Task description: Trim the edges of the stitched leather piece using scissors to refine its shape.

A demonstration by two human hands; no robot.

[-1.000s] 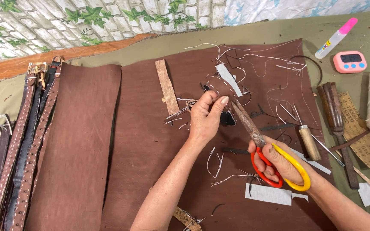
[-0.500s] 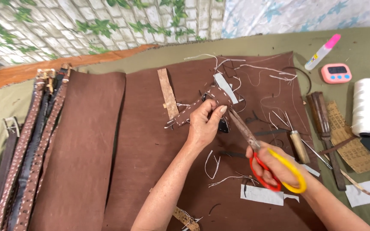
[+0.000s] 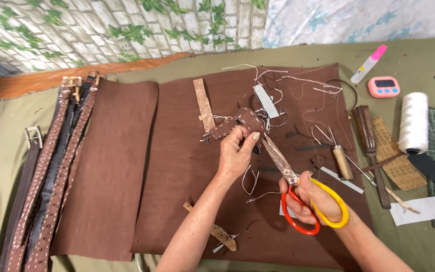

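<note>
Left hand (image 3: 235,153) pinches the stitched brown strap (image 3: 237,123); scissors (image 3: 298,194), closed in the right hand's (image 3: 315,199) grip, point up-left at the strap's lower edge.

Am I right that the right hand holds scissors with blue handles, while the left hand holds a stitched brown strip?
Not quite. In the head view the scissors in the right hand have red and yellow handles, not blue. The left hand does hold the stitched brown strip.

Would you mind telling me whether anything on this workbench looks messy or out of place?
Loose thread offcuts and small dark scraps lie scattered over the brown leather sheet around the stitched strap in the left hand. The scissors blades look mottled, possibly rusty.
</note>
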